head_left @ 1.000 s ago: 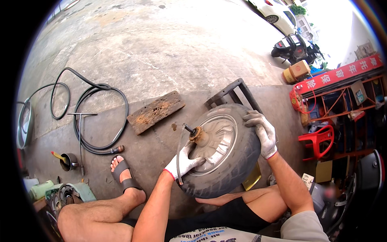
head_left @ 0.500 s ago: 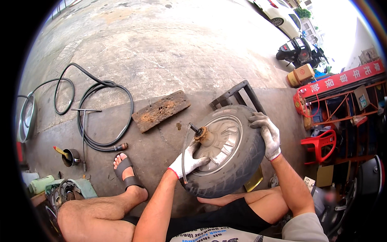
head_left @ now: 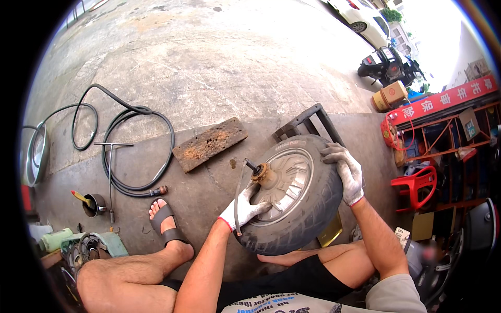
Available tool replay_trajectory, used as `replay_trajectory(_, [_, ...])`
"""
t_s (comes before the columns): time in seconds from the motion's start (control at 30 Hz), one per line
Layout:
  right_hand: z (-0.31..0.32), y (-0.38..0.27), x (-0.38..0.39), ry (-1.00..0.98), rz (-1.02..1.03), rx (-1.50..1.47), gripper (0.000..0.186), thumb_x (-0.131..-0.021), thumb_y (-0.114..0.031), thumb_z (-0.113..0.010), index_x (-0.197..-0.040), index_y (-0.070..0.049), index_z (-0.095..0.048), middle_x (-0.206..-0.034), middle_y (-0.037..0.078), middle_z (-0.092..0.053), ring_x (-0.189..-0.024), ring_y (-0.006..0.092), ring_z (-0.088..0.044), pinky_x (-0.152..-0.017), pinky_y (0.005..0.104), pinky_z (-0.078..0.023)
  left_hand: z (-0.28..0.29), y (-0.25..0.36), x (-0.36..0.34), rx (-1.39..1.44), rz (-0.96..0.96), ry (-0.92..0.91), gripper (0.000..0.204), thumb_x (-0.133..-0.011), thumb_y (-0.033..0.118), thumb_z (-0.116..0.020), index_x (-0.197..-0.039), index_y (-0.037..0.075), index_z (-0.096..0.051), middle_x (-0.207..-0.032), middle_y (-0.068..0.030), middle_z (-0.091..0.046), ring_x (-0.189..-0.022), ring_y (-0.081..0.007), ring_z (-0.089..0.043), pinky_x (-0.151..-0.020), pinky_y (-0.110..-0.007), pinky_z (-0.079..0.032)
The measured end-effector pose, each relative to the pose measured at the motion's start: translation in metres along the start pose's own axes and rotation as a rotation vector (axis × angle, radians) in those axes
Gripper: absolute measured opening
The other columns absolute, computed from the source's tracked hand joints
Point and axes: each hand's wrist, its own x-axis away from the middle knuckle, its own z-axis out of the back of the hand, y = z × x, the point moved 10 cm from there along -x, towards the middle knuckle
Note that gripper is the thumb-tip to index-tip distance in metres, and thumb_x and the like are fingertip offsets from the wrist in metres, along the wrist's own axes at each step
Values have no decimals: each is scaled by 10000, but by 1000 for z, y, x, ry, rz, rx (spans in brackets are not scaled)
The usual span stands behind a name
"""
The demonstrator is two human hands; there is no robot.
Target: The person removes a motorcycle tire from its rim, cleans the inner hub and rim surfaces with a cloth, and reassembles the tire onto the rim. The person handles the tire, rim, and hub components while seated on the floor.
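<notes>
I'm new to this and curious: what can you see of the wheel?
The wheel has a dark, treaded, rubber-looking tyre around a ribbed, silvery, metal-looking hub. A rusty collar and dark axle project from its centre, beside a thin cable. It is tilted near the picture's centre, hub side up and leftward. The gloved left hand holds its near left side, the gloved right hand the tyre's right.
</notes>
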Motion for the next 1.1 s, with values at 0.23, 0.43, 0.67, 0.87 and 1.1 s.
replay_trajectory(0.23, [0, 0, -2, 8, 8, -7, 276, -887, -125, -455, -948, 30, -676, -1116, 167, -672, -1194, 340, -552, -1095, 445, -353, -1, -9, 0, 16, 23, -27, 956, -828, 400, -758, -1521, -55, -283, -1532, -236, -389, -1428, -302, -376, -1178, -365, -285])
replay_trajectory(0.43, [-1, -2, -2, 14, 0, -21, 278, -892, -126, -454, -948, 33, -675, -1118, 167, -673, -1194, 340, -552, -1090, 441, -359, 0, -14, -2, 15, 16, -15, 937, -837, 394, -751, -1518, -55, -290, -1523, -237, -401, -1420, -304, -386, -1175, -366, -291])
replay_trajectory(0.67, [0, 1, -1, 14, 6, -27, 280, -892, -125, -452, -950, 33, -676, -1119, 167, -674, -1201, 343, -551, -1086, 442, -363, -1, -5, 1, 37, 42, -29, 943, -834, 407, -752, -1519, -50, -293, -1516, -237, -411, -1412, -303, -399, -1169, -369, -304])
replay_trajectory(0.87, [0, -1, -2, 13, 5, -25, 281, -888, -122, -452, -952, 35, -677, -1118, 167, -673, -1197, 342, -552, -1080, 438, -368, 0, -3, 2, 11, 39, -23, 929, -839, 412, -740, -1516, -49, -302, -1509, -237, -422, -1407, -303, -408, -1165, -364, -309])
replay_trajectory(1.1, [0, 0, -3, 18, 0, -22, 277, -892, -126, -455, -947, 36, -673, -1114, 168, -671, -1181, 337, -558, -1071, 430, -376, 0, -2, 2, -13, 28, -18, 898, -851, 381, -727, -1511, -57, -304, -1507, -237, -426, -1402, -304, -413, -1164, -360, -308])
